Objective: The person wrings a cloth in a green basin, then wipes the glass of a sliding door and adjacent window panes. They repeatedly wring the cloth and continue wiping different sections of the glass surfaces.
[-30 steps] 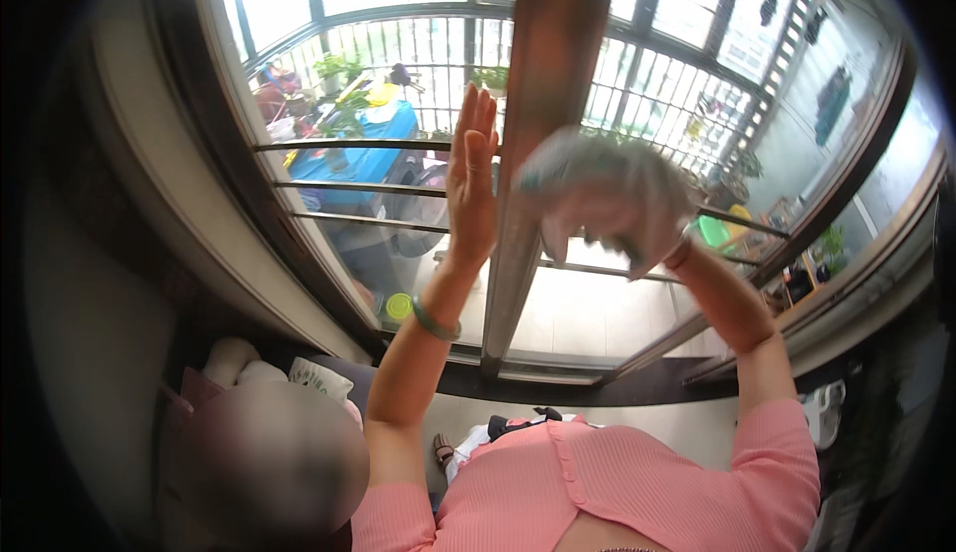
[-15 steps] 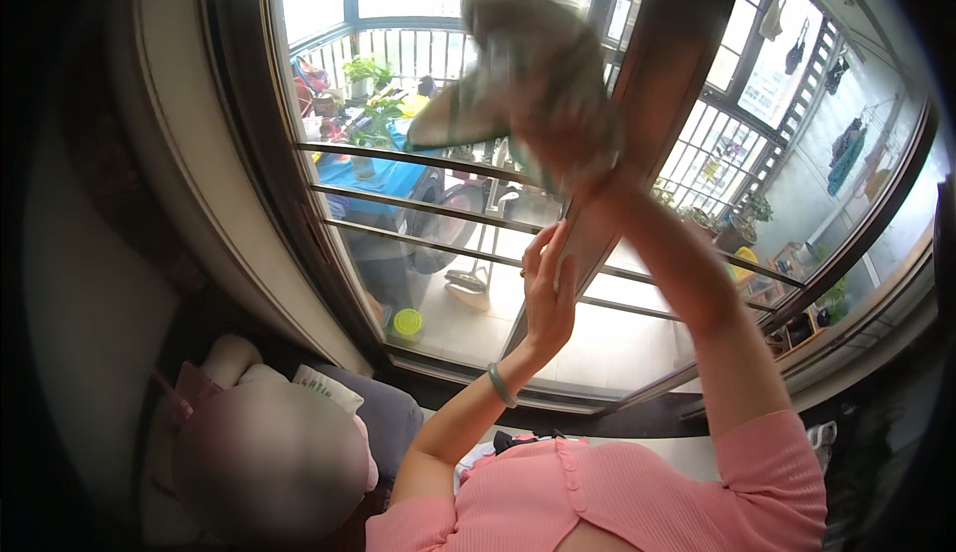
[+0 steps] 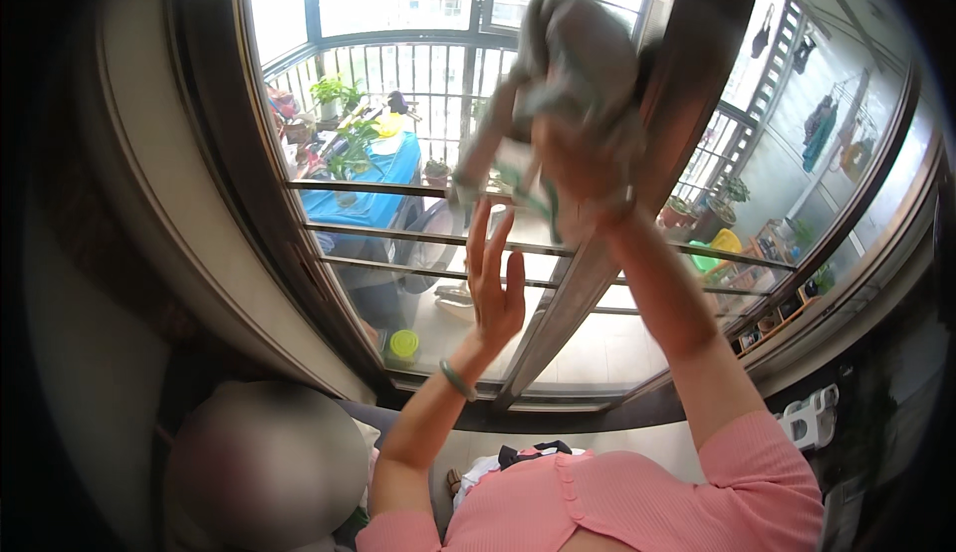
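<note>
My right hand (image 3: 578, 169) is raised high and grips a greyish cloth (image 3: 583, 54), both smeared by motion. The cloth is bunched over the fingers, with loose ends dangling to the left. It is in front of the upper glass, beside the dark door post (image 3: 697, 64); whether it touches either cannot be told. Lower and to the left, my left hand (image 3: 493, 278) is open, fingers stretched upward, holding nothing. It is in front of the glass pane near the dark crossbars (image 3: 428, 240). A green bangle (image 3: 458, 381) circles my left wrist.
Beyond the glass is a balcony with a blue-covered surface (image 3: 373, 194), potted plants (image 3: 339, 94), a yellow-green round item (image 3: 403, 344) and hanging clothes (image 3: 820, 134). A blurred round shape (image 3: 264, 467) is at lower left. A white object (image 3: 809, 418) stands at right.
My left hand has come off the door post and moved left, its fingers now spread. The cloth in my right hand has shifted right and bunched differently. The whole view has shifted slightly.
</note>
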`<move>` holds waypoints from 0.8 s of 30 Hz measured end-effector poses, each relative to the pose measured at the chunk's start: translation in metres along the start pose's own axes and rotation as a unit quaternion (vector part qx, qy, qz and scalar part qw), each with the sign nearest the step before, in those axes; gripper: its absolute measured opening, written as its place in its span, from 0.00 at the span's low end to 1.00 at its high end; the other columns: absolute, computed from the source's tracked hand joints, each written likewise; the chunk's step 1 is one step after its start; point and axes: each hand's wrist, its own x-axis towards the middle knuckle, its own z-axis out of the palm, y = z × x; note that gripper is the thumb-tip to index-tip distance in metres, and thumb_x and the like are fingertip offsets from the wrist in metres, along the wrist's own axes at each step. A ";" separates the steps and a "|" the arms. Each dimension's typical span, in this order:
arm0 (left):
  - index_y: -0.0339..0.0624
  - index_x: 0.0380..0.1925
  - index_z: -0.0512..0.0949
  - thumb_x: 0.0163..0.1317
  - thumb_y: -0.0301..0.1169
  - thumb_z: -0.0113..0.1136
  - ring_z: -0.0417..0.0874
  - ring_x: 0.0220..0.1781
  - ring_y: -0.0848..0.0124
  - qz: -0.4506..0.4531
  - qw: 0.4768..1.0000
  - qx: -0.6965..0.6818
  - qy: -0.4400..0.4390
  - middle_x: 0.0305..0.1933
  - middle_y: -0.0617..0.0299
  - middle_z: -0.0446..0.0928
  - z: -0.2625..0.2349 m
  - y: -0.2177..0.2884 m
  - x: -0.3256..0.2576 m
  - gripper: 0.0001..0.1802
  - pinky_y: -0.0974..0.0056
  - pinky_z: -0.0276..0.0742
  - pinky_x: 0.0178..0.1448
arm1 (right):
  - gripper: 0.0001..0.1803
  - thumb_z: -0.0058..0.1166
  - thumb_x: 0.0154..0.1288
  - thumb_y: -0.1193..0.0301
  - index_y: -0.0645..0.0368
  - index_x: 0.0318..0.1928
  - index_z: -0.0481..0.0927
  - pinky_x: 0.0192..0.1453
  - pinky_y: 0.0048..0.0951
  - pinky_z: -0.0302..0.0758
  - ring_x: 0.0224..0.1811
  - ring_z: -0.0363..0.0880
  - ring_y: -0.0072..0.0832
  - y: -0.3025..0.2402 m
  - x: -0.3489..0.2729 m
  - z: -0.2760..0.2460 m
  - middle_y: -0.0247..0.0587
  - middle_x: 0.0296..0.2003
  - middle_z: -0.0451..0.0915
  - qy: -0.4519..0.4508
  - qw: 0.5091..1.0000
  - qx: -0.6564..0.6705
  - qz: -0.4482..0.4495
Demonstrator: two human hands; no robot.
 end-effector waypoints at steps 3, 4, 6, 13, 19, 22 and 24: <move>0.45 0.71 0.65 0.76 0.34 0.46 0.50 0.81 0.48 0.082 0.996 -0.033 0.005 0.79 0.46 0.51 0.009 0.011 0.065 0.25 0.46 0.50 0.78 | 0.19 0.48 0.72 0.60 0.67 0.43 0.80 0.56 0.35 0.75 0.44 0.81 0.37 0.019 0.095 -0.008 0.50 0.40 0.82 0.062 0.818 -0.557 -0.129; 0.45 0.71 0.64 0.77 0.37 0.44 0.48 0.81 0.49 0.110 0.993 -0.035 0.017 0.80 0.47 0.47 0.004 0.011 0.081 0.25 0.46 0.47 0.79 | 0.20 0.49 0.72 0.59 0.66 0.49 0.77 0.62 0.35 0.70 0.51 0.77 0.37 0.011 0.099 -0.003 0.49 0.46 0.79 -0.003 0.939 -0.344 -0.001; 0.45 0.71 0.64 0.77 0.36 0.44 0.46 0.82 0.47 0.118 0.992 -0.031 0.023 0.81 0.46 0.46 0.002 0.021 0.097 0.25 0.46 0.45 0.79 | 0.27 0.53 0.72 0.57 0.64 0.61 0.72 0.72 0.37 0.59 0.65 0.68 0.36 0.013 0.098 0.007 0.46 0.58 0.75 -0.123 0.956 0.125 0.236; 0.57 0.67 0.72 0.75 0.41 0.47 0.50 0.81 0.47 0.081 0.992 0.019 -0.093 0.79 0.45 0.52 -0.010 -0.007 0.045 0.23 0.42 0.45 0.79 | 0.37 0.39 0.77 0.50 0.53 0.77 0.49 0.81 0.40 0.47 0.78 0.52 0.34 -0.078 -0.176 0.022 0.42 0.76 0.53 -0.052 0.452 0.794 0.403; 0.59 0.68 0.71 0.72 0.38 0.51 0.49 0.81 0.49 0.110 0.986 0.042 -0.122 0.80 0.47 0.51 -0.031 -0.014 0.086 0.24 0.43 0.45 0.79 | 0.34 0.49 0.74 0.53 0.57 0.70 0.54 0.72 0.36 0.55 0.68 0.59 0.32 -0.054 -0.104 0.043 0.42 0.66 0.60 0.026 0.413 0.852 0.320; 0.60 0.68 0.71 0.72 0.37 0.52 0.48 0.82 0.51 0.122 0.986 0.054 -0.102 0.80 0.49 0.50 -0.046 -0.012 0.128 0.24 0.42 0.44 0.79 | 0.17 0.48 0.75 0.58 0.57 0.50 0.65 0.47 0.26 0.70 0.44 0.73 0.24 0.002 0.076 0.035 0.37 0.42 0.67 0.083 0.832 0.531 0.135; 0.62 0.69 0.70 0.72 0.37 0.53 0.46 0.82 0.52 0.147 0.984 0.061 -0.082 0.81 0.52 0.48 -0.048 -0.001 0.153 0.25 0.42 0.41 0.80 | 0.18 0.45 0.76 0.56 0.57 0.52 0.72 0.46 0.27 0.75 0.40 0.79 0.26 0.065 0.184 0.034 0.38 0.39 0.75 0.154 0.945 0.266 0.108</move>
